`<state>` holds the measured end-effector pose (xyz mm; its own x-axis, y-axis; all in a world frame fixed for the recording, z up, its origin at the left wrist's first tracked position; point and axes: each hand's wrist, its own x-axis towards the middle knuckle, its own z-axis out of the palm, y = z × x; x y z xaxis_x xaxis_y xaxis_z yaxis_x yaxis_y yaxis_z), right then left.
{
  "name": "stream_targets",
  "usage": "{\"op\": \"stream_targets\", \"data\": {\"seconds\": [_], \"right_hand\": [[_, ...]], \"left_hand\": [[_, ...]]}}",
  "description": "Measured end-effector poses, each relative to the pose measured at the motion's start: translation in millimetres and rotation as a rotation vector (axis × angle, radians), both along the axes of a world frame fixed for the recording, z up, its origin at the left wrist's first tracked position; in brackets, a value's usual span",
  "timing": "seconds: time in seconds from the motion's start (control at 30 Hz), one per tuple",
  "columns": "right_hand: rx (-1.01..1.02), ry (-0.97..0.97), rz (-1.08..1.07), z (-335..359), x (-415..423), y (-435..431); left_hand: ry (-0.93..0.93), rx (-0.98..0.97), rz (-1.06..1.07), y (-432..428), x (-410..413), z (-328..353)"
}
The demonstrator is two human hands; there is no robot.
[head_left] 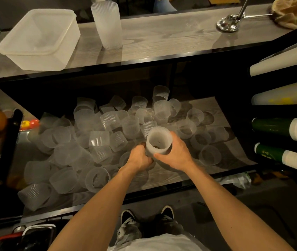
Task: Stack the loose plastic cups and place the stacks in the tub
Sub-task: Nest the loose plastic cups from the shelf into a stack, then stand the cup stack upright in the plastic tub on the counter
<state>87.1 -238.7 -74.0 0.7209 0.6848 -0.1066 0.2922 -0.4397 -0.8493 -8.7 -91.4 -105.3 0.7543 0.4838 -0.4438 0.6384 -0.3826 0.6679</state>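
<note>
A short stack (158, 140) of ribbed plastic cups is being held mouth-up over the middle of the lower shelf (205, 104), toward its front edge. It is being wrapped by the right hand (175, 153) in a full, closed hold, with the thumb lying along the near side and the fingers curled round the far side. The left hand (140, 157) is being pressed in at the stack's lower end with its fingers curled tight. It appears to be gripping the stack's base, though the contact is being hidden by the knuckles.

The loose cups (98, 138) are lying across the shelf from its left end to its back right corner, many of them on their sides. The tub (35, 57) is standing at the left end of the upper counter (162, 38), and no stack is showing inside it. A tall stack (108, 24) is standing upright just beside it.

The step in hand is judged to be nesting more cups. It is likely being done best when the stack is being steadied by one hand only, so that the other is being freed for picking. Upright cups near the shelf's right end are probably being gathered most easily, while tipped ones are needing a turn first. Each cup should be lined up squarely and seated gently, since thin ribbed walls may jam if forced.
</note>
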Motion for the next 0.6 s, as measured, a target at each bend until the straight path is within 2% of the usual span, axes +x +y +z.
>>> {"op": "stream_targets", "data": {"seconds": [0.23, 0.37, 0.6], "right_hand": [[-0.154, 0.062, 0.000, -22, -1, -9], [-0.179, 0.166, 0.011, -27, 3, -11], [-0.162, 0.228, 0.044, -16, 11, -12]], "left_hand": [[0.030, -0.017, -0.032, -4, 2, 3], [0.029, -0.023, -0.038, -7, 4, 5], [-0.018, -0.090, -0.025, -10, 6, 18]]}}
